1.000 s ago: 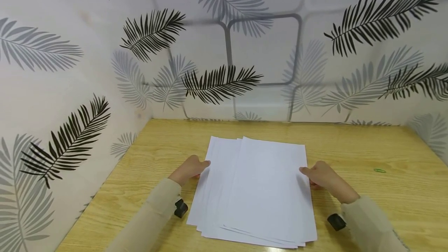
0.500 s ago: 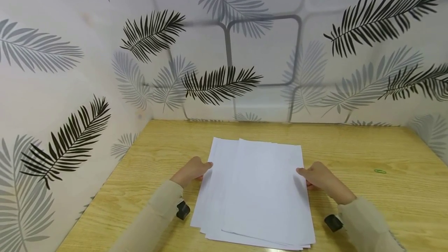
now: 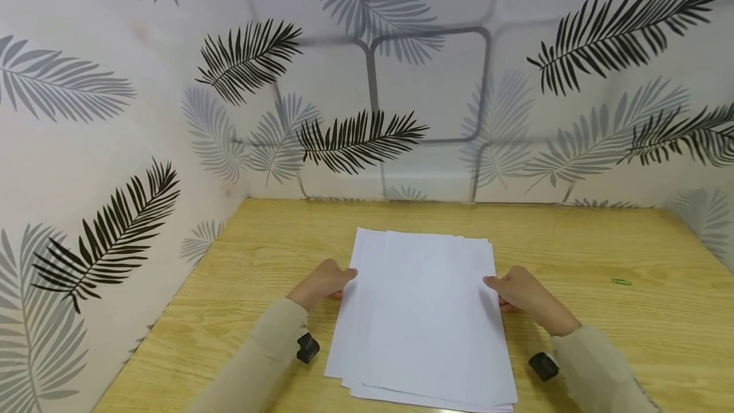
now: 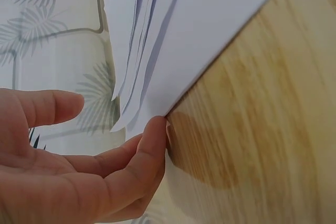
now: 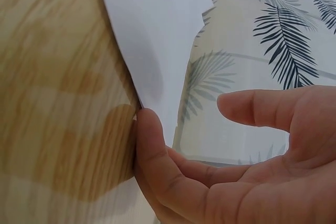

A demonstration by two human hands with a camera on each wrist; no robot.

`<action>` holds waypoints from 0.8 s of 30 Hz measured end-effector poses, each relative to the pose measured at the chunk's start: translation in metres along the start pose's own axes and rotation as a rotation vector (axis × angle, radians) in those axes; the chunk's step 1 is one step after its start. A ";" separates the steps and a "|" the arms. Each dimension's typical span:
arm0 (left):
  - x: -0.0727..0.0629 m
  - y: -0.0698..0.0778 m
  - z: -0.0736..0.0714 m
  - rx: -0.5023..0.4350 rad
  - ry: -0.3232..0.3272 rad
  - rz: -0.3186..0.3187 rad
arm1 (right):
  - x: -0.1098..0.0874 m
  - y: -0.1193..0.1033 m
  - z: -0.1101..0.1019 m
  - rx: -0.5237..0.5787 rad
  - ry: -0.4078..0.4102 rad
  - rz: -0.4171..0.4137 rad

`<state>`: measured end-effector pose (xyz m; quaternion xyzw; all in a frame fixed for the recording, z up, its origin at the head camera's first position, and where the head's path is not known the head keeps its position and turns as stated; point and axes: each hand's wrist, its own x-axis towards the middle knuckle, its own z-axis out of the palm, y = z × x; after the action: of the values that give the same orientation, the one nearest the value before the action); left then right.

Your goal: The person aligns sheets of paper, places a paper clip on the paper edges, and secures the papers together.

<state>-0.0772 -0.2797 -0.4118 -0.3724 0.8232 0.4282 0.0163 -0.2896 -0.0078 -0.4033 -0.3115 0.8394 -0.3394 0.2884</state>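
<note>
A stack of white paper sheets [image 3: 430,317] lies on the wooden table, its sheets slightly fanned toward the left. My left hand [image 3: 325,282] is at the stack's left edge. In the left wrist view, the fingertips [image 4: 156,124] touch the sheet edges low at the table, while the thumb stays apart from the paper. On the opposite edge is my right hand [image 3: 524,292]. The right wrist view has its fingertips [image 5: 149,119] against the paper's side, thumb raised and apart. Neither hand pinches the sheets.
A green paper clip [image 3: 621,282] lies on the table [image 3: 573,234], right of the stack. A wall [image 3: 424,81] with a leaf pattern rises behind the table, and another stands on the left.
My left hand has moved a little to the right and my right hand slightly to the left. The sheets between them have slid closer together, so the fan is narrower.
</note>
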 end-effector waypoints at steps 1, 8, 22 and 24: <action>0.000 0.001 0.001 0.008 0.001 -0.001 | 0.000 0.000 0.000 -0.001 0.001 0.003; 0.000 0.007 0.007 0.011 0.002 -0.007 | 0.000 -0.002 0.003 0.009 0.006 -0.015; 0.003 0.015 0.015 -0.042 -0.031 0.019 | 0.004 -0.003 0.006 0.002 -0.013 -0.017; 0.002 0.016 0.016 -0.063 -0.041 0.022 | 0.005 -0.003 0.006 0.008 -0.013 -0.007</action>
<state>-0.0936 -0.2638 -0.4115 -0.3548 0.8130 0.4614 0.0165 -0.2875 -0.0156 -0.4066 -0.3153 0.8351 -0.3417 0.2940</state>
